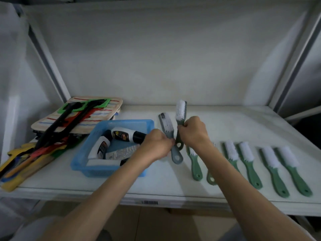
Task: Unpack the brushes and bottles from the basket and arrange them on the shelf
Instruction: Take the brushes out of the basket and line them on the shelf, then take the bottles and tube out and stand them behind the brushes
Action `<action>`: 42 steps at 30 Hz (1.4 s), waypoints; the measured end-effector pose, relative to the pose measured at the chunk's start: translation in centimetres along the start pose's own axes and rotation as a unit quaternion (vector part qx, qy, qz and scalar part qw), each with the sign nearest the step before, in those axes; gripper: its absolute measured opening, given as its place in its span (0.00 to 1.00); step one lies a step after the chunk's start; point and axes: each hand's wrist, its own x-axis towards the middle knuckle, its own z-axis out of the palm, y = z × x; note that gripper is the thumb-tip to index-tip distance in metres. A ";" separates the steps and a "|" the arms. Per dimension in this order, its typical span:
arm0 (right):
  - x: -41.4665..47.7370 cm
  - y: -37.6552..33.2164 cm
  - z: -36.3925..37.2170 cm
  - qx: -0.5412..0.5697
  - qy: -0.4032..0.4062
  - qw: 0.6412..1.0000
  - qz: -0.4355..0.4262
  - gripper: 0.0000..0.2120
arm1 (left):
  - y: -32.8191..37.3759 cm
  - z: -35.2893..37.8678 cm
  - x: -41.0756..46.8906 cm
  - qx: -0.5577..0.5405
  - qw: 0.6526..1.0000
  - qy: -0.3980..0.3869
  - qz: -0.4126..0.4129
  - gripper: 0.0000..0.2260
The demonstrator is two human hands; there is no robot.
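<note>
A blue plastic basket [83, 153] sits on the white shelf [243, 122] left of centre, holding several white bottles with black caps [126, 134]. My left hand [156, 146] grips the handle of a grey brush [167, 126] just right of the basket. My right hand [193, 132] holds a second grey-green brush [181, 111] upright, bristles facing left. The two handles cross between my hands. Several green brushes with white bristles [246, 162] lie in a row on the shelf's right half, handles toward me; my right forearm covers part of two.
A stack of striped cloth pads [104, 112] with green, red and black long-handled tools [57, 129] lies at the shelf's left. Yellow tools [15, 178] overhang the front left edge. Shelf uprights [295, 66] stand at both sides.
</note>
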 end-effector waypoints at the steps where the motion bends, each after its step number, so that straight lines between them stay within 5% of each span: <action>1: -0.2 0.5 -0.1 -0.024 -0.020 0.999 0.015 0.04 | 0.0 0.9 0.1 0.042 0.999 -0.003 -0.012 0.14; 5: -1.0 2.1 0.2 -0.093 -0.065 0.992 0.047 0.06 | -0.2 3.0 -0.2 0.135 0.989 -0.039 -0.045 0.07; 14: -3.3 2.6 1.7 -0.147 -0.102 0.984 0.024 0.06 | -0.5 4.5 0.0 0.258 0.961 -0.017 -0.102 0.15; 27: -3.8 1.8 3.0 -0.338 -0.101 0.935 -0.044 0.12 | -1.2 5.3 0.7 0.247 0.964 0.028 -0.093 0.21; 31: -3.3 -0.2 2.1 -0.270 -0.033 0.960 -0.067 0.09 | -0.4 1.2 -0.5 0.124 0.992 0.009 -0.016 0.07; 34: -2.7 -1.8 2.2 -0.178 0.025 0.979 -0.097 0.08 | -0.7 -5.0 0.0 0.023 0.994 0.107 -0.012 0.09; 38: -2.9 -3.6 4.3 -0.095 0.015 0.981 -0.169 0.11 | -4.0 -11.4 0.9 0.160 0.949 0.265 -0.054 0.08; 42: -2.1 -4.8 7.6 -0.097 -0.061 0.964 -0.241 0.10 | -7.0 -13.2 1.4 0.252 0.936 0.197 -0.148 0.18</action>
